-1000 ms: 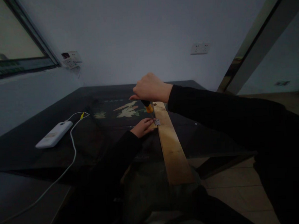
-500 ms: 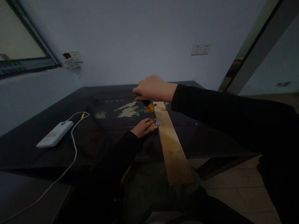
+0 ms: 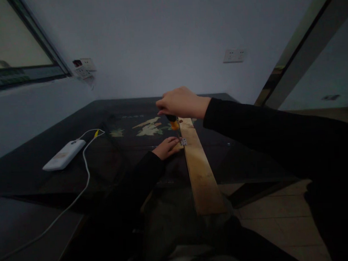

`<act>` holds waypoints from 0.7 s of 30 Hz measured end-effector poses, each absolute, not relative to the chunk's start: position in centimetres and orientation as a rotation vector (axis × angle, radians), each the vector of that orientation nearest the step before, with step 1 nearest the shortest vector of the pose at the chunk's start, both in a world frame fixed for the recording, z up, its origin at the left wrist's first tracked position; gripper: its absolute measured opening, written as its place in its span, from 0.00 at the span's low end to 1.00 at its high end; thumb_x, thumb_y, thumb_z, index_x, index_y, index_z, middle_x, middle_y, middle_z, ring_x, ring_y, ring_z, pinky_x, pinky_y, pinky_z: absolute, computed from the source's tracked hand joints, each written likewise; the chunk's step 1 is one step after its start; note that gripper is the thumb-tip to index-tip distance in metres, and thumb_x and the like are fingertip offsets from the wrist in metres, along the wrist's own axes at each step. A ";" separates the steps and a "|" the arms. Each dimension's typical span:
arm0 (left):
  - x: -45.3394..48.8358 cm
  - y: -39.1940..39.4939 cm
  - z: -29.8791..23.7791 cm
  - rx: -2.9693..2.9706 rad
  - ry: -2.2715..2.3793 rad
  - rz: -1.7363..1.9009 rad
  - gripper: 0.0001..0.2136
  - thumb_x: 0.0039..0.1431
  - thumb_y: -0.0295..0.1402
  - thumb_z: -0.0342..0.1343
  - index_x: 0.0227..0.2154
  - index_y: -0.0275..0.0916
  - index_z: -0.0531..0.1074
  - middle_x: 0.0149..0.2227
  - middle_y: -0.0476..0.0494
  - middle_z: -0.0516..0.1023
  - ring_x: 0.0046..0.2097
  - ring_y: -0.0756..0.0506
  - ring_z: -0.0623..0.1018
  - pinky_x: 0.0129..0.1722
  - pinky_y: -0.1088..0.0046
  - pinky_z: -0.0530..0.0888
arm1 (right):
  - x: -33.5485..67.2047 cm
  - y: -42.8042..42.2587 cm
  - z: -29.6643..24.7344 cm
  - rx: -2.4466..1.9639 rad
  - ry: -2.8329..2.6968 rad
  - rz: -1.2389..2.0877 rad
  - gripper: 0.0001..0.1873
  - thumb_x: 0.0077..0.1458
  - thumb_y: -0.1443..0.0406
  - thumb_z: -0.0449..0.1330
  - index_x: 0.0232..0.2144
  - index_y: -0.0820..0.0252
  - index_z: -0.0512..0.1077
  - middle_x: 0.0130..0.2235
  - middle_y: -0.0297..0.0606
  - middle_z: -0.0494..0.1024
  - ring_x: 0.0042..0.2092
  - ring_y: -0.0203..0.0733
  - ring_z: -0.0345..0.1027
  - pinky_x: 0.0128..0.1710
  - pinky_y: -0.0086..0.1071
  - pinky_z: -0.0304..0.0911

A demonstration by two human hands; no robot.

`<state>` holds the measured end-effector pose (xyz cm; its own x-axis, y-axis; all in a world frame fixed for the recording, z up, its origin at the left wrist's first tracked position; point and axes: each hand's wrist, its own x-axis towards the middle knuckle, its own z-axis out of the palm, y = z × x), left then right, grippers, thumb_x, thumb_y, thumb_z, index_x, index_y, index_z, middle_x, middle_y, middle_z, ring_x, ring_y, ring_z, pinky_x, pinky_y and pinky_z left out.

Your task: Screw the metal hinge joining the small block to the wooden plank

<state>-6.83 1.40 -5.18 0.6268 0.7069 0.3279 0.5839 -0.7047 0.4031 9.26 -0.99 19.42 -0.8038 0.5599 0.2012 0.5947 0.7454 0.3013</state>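
My right hand (image 3: 180, 102) is closed around the top of a screwdriver (image 3: 174, 124) with a black and yellow handle. Its shaft points steeply down at a small metal hinge (image 3: 184, 141). That hinge lies across the edge of a long wooden board (image 3: 202, 171) and a small piece of wood (image 3: 178, 147) to its left. My left hand (image 3: 167, 147) grips the small piece beside the hinge, its fingertips close to the screwdriver's tip. Whether a screw sits under the tip is too small to tell.
The board's near end juts over the front edge of the dark table (image 3: 106, 167), which has a bird and flower picture. A white power bank (image 3: 64, 155) with a white cable (image 3: 87, 169) lies on the left. Wall sockets (image 3: 233, 55) are behind.
My right hand has turned slightly on the screwdriver's handle and shifted a little to the right. My left hand, the hinge and the board stay in place.
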 end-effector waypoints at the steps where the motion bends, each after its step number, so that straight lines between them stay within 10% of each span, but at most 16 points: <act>1: -6.8 1.4 -5.1 2.590 1.053 0.687 0.25 0.65 0.42 0.53 0.61 0.36 0.66 0.59 0.30 0.66 0.61 0.35 0.68 0.63 0.54 0.65 | 9.3 -1.1 19.2 -0.957 -2.816 -0.588 0.21 0.67 0.56 0.49 0.49 0.62 0.74 0.47 0.48 0.77 0.47 0.46 0.70 0.41 0.34 0.55; 21: -6.3 1.0 -4.3 2.557 0.980 0.760 0.21 0.62 0.38 0.57 0.56 0.37 0.70 0.55 0.32 0.70 0.57 0.37 0.71 0.62 0.53 0.66 | 8.5 -2.3 19.0 -0.801 -2.897 -0.275 0.15 0.64 0.61 0.53 0.47 0.61 0.74 0.50 0.46 0.74 0.43 0.40 0.69 0.37 0.31 0.53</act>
